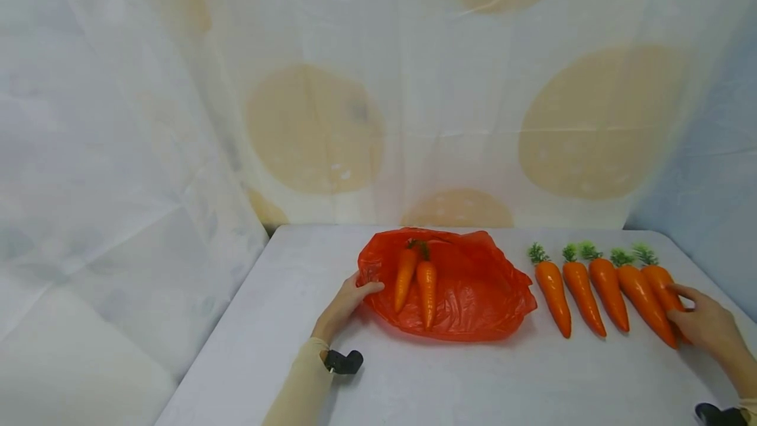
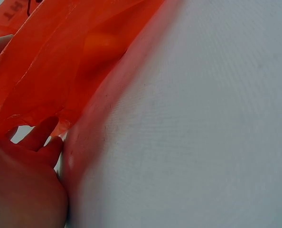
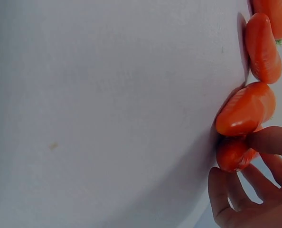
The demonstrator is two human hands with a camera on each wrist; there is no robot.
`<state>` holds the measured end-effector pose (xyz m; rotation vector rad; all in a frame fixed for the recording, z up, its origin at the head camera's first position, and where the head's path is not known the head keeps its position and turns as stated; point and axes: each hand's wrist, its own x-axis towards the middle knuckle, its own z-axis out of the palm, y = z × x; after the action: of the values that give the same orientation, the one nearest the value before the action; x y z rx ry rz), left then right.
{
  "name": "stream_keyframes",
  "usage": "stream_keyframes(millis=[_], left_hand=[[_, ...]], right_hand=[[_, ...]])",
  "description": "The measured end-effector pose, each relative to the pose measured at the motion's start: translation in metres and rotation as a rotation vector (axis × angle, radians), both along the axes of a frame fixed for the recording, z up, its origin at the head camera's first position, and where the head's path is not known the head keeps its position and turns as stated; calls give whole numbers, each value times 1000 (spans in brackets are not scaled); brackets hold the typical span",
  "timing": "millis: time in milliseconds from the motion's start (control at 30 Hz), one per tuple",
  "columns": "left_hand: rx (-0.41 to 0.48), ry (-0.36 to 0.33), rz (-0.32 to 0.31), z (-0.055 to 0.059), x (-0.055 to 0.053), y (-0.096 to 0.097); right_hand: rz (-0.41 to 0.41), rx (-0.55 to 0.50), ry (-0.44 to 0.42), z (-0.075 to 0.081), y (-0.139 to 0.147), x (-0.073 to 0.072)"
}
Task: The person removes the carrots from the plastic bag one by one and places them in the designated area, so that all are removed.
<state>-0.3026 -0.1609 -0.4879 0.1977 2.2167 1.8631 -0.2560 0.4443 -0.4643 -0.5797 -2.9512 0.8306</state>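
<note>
A red plastic bag (image 1: 473,291) lies spread with its mouth facing up. Two carrots (image 1: 427,291) with green tops rest inside it, side by side. My left hand (image 1: 344,304) pinches the bag's left rim, the thumb over the edge and the fingers (image 2: 48,130) behind the plastic. At the far right of a row, my right hand (image 1: 710,324) holds the end carrot (image 1: 656,276) near its lower part, thumb on one side and fingers on the other. In the right wrist view that carrot's tip (image 3: 232,154) shows between them, touching the neighbouring carrot (image 3: 240,114).
Several carrots (image 1: 552,291) lie in a row right of the bag, green tops toward the back. The white table (image 1: 532,380) meets a spotted curtain (image 1: 437,150) behind and sheets at both sides. A black wrist device (image 1: 345,362) sits on the left wrist.
</note>
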Motion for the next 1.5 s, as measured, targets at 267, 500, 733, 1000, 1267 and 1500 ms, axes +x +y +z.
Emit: stream_keyframes(millis=[267, 500, 733, 1000, 1267, 1500], left_hand=[[-5, -2, 9, -1, 0, 1], [-18, 13, 11, 0, 1, 0], [-10, 21, 1, -1, 1, 0], [-24, 14, 6, -1, 1, 0], [-20, 17, 4, -2, 0, 0], [-14, 26, 1, 0, 1, 0]], right_hand=[[-55, -17, -30, -2, 2, -1], [-51, 5, -22, 8, -7, 5], [-35, 21, -10, 14, -11, 5], [46, 31, 52, 25, -14, 2], [235, 53, 230, 38, -37, -1], [332, 45, 306, 49, -70, -7]])
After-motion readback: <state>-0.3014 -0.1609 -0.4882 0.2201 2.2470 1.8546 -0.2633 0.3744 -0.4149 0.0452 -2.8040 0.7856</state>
